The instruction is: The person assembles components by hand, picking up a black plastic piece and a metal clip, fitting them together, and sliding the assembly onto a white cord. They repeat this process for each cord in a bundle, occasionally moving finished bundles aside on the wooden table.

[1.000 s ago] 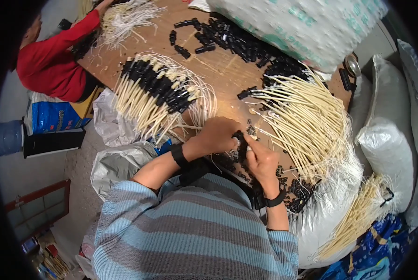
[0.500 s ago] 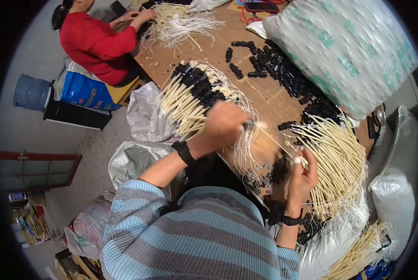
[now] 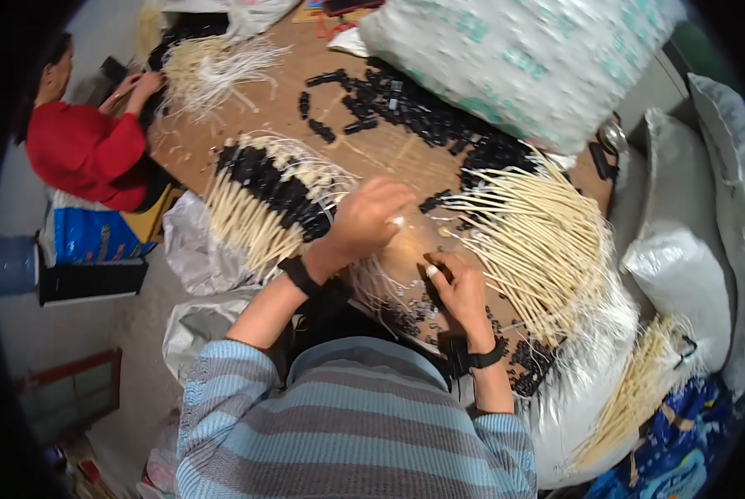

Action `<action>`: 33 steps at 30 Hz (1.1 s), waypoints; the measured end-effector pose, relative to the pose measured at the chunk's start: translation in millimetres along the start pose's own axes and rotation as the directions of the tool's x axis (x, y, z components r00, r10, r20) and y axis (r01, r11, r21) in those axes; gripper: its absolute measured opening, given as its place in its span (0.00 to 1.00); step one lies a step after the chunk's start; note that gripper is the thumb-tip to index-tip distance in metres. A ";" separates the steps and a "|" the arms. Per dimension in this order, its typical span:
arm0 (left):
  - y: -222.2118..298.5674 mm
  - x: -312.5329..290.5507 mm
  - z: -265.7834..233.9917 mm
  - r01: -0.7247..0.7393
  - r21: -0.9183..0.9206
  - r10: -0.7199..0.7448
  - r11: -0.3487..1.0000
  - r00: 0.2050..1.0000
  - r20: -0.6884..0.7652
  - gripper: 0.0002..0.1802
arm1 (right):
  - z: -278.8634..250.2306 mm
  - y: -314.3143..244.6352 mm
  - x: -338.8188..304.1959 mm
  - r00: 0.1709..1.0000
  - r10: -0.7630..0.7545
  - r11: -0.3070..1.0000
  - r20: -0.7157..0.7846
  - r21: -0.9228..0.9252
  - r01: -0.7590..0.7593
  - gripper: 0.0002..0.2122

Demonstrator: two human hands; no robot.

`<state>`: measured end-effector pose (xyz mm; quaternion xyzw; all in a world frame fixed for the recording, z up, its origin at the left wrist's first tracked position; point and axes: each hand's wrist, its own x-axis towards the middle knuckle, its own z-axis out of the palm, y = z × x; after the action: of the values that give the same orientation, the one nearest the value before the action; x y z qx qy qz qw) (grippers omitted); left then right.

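Observation:
My left hand [image 3: 368, 218] hovers over the brown table [image 3: 389, 150] at the right edge of a fan of cream cords with black end pieces [image 3: 268, 200], its fingers closed on a thin cream cord. My right hand [image 3: 460, 287] is lower and to the right, fingers pinched near the table's front edge beside a big pile of bare cream cords [image 3: 539, 241]. What the right hand pinches is too small to make out. Small black plastic pieces [image 3: 414, 104] lie scattered across the middle of the table.
A large white printed sack [image 3: 530, 58] lies on the far side of the table. White sacks [image 3: 688, 274] stand at the right. A person in a red top [image 3: 90, 154] works at the far left on another cord bundle [image 3: 214, 71]. Grey bags [image 3: 194, 249] hang below the table.
My left hand has moved off the finished bundle toward the table's middle. My right hand has moved left, nearer the left hand. The view has tilted.

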<state>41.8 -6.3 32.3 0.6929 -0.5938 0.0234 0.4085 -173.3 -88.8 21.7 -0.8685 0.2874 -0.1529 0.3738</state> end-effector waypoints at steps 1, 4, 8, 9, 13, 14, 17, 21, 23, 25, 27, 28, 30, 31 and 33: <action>6.6 4.2 16.0 0.014 -0.073 -0.004 0.997 0.992 0.123 0.16 | -6.4 5.1 2.1 0.999 -0.002 0.998 -0.038 -0.068 -0.001 0.10; -15.1 10.3 63.9 0.047 0.030 -0.052 0.998 0.974 0.220 0.17 | -28.0 20.1 8.9 0.981 -0.017 0.975 -0.192 -0.221 -0.026 0.07; -24.6 7.7 69.2 0.034 0.072 -0.057 0.997 0.935 0.350 0.17 | -67.5 56.4 17.8 0.921 -0.130 0.922 -0.367 -0.386 -0.024 0.05; -18.6 9.2 62.7 0.044 0.069 -0.067 0.997 0.923 0.378 0.17 | -76.2 65.3 22.5 0.916 -0.109 0.903 -0.386 -0.424 -0.071 0.04; -19.1 4.2 59.0 -0.077 0.147 0.021 0.986 0.937 0.348 0.16 | -100.5 76.0 55.8 0.893 -0.143 0.682 -0.428 -0.696 -0.225 0.07; -14.1 6.1 54.1 -0.107 0.140 0.065 0.984 0.959 0.277 0.16 | -105.3 79.1 60.7 0.894 -0.144 0.685 -0.425 -0.694 -0.220 0.07; -5.9 -2.1 53.1 0.011 -0.032 -0.003 0.999 0.965 0.262 0.15 | -111.1 79.6 66.0 0.919 -0.193 0.607 -0.344 -0.777 -0.163 0.09; 5.4 -14.1 46.8 0.255 -0.299 -0.139 0.919 0.923 0.359 0.16 | -114.5 60.0 53.6 0.835 -0.499 0.589 -0.233 -0.797 0.130 0.08; 4.8 -17.4 46.6 0.306 -0.342 -0.170 0.888 0.912 0.373 0.14 | -106.8 50.2 36.0 0.910 -0.380 0.630 -0.167 -0.767 0.122 0.08; 4.4 -21.3 45.1 0.359 -0.382 -0.205 0.852 0.899 0.387 0.11 | -101.5 35.9 16.5 0.971 -0.231 0.673 -0.064 -0.731 0.113 0.09; 3.2 -22.6 44.6 0.465 -0.430 -0.265 0.774 0.854 0.447 0.12 | -91.5 28.8 -0.4 0.979 -0.172 0.831 -0.111 -0.550 0.083 0.08; 4.0 -23.2 41.9 0.469 -0.427 -0.272 0.773 0.853 0.446 0.12 | -86.8 25.8 -8.0 0.984 -0.100 0.940 -0.145 -0.339 0.046 0.08; 7.2 -23.1 36.0 0.503 -0.505 -0.266 0.702 0.842 0.469 0.13 | -80.3 20.8 -23.6 0.992 -0.034 0.995 -0.120 -0.094 0.022 0.08; 6.0 -24.8 35.5 0.506 -0.503 -0.270 0.701 0.841 0.469 0.13 | -79.1 14.6 -30.5 0.995 0.078 0.997 -0.067 -0.017 -0.079 0.08; 5.5 -27.8 34.1 0.548 -0.501 -0.257 0.670 0.804 0.536 0.14 | -73.4 15.2 -39.5 0.997 0.056 0.998 -0.054 -0.006 -0.057 0.08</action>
<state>13.6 -4.1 -1.8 0.6172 -0.4662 -0.4215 0.4733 -245.5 -114.2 58.0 -0.8570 0.3225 -0.1646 0.3667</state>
